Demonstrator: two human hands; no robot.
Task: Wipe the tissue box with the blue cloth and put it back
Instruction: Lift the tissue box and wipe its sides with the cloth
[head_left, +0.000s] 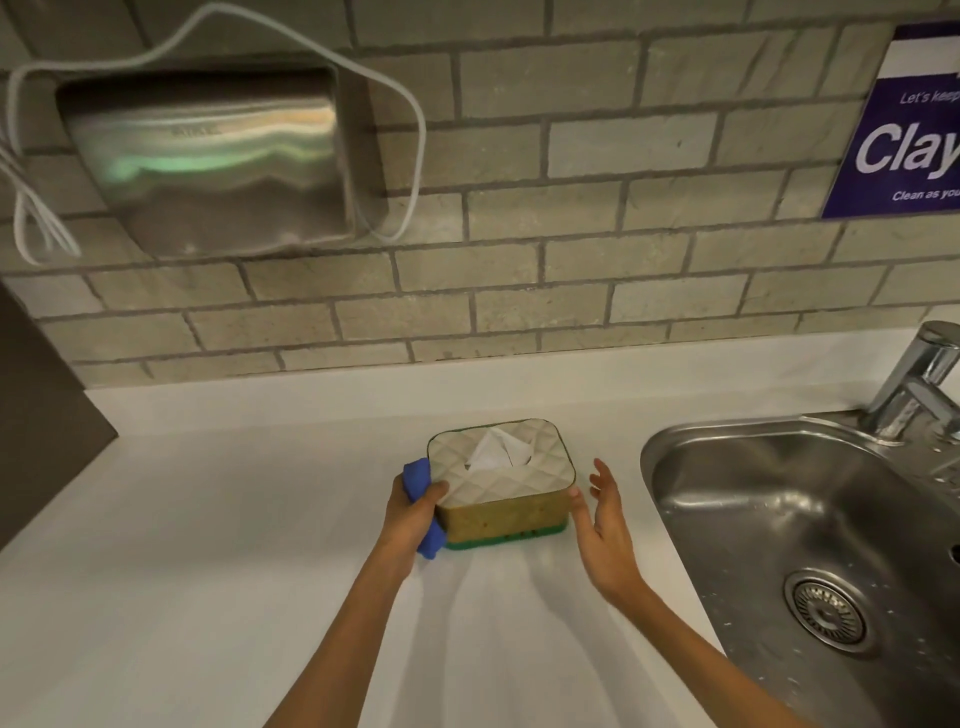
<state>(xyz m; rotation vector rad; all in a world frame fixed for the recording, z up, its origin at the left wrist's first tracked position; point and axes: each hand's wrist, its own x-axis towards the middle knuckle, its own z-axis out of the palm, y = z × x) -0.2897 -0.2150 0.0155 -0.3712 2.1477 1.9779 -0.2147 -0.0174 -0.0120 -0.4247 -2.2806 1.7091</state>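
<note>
Starting at the left: the left hand (413, 512) is wrapped tight around the bunched blue cloth (418, 475), pressing it to the left side of the tissue box (501, 480), thumb hooked on the near-left corner of the lid. The cloth looks soft and floppy, easy to ball up. The box sits on the white counter (208, 519), middle of the scene, a white tissue (496, 449) poking out of the top. It looks light and stiff, with a quilted pale lid that could slide under a push; best held by the two short sides. On to the right hand (602, 512): spread wide, fingers loose, thumb just touching the near-right corner, gripping nothing. Further right, the steel sink (779, 493), with its tap cut off at the edge. Hidden from us: the box's far and left faces, and most of the cloth under the hand.
</note>
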